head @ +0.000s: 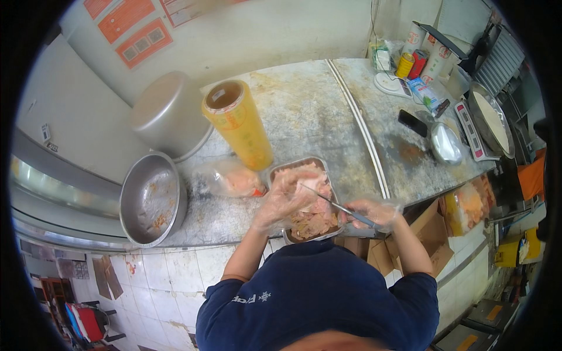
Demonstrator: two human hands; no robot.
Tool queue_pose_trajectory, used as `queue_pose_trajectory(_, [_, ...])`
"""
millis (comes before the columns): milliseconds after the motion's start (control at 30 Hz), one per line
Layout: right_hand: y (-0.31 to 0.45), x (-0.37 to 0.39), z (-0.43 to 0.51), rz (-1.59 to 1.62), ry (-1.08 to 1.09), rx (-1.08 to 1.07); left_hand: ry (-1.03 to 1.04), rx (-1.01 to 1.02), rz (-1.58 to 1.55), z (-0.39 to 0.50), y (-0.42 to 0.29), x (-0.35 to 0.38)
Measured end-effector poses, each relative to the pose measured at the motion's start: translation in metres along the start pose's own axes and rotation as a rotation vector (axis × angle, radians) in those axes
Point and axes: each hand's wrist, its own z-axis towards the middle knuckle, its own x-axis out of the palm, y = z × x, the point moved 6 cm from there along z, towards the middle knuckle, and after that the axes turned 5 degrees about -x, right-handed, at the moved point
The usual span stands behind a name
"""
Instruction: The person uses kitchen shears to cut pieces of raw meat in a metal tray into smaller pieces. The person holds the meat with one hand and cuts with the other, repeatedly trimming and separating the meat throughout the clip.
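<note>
A rectangular metal tray of raw, pale pink meat pieces stands at the table's front edge before me. My left hand, in a clear plastic glove, is over the tray's left side with a pale piece of raw meat at its fingers. My right hand, also gloved, grips the grey handle of a slim knife. The blade points left across the tray, its tip close to my left fingers. Part of the meat is hidden behind my left hand.
Left of the tray are a plastic bag of food, a yellow cling film roll, a stained metal bowl and an upturned pot. Rightward lie a phone, scales and a foil-like container. Cardboard boxes sit below.
</note>
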Motion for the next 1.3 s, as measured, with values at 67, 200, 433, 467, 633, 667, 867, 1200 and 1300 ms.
queue_pose_trajectory(67, [-0.013,0.004,0.007,0.168,-0.013,0.125,0.008,-0.033,-0.07,0.003,0.009,0.0])
queue_pose_trajectory(200, [-0.02,0.013,0.023,0.323,-0.08,0.089,0.034,-0.191,-0.372,0.002,0.021,0.011])
queue_pose_trajectory(433, [-0.033,0.019,0.029,-0.105,0.032,0.03,0.043,-0.36,-0.349,-0.006,0.026,0.015])
queue_pose_trajectory(467, [-0.036,0.021,0.031,-0.083,0.042,0.032,0.031,-0.315,-0.3,-0.004,0.025,0.012])
queue_pose_trajectory(633, [-0.035,0.033,0.044,-0.052,-0.063,-0.001,0.037,-0.32,-0.244,-0.001,0.038,0.009])
queue_pose_trajectory(667, [-0.036,0.034,0.04,-0.031,-0.042,0.074,0.01,-0.257,-0.256,0.0,0.036,0.007])
queue_pose_trajectory(867, [-0.018,0.03,0.047,-0.259,-0.03,0.049,0.053,-0.423,-0.278,-0.004,0.043,0.007])
queue_pose_trajectory(1200, [-0.032,0.03,0.06,-0.315,-0.11,0.15,0.03,-0.576,-0.246,-0.007,0.069,-0.005])
queue_pose_trajectory(1300, [-0.028,0.03,0.06,-0.381,-0.12,0.217,0.025,-0.498,-0.183,-0.004,0.076,-0.01])
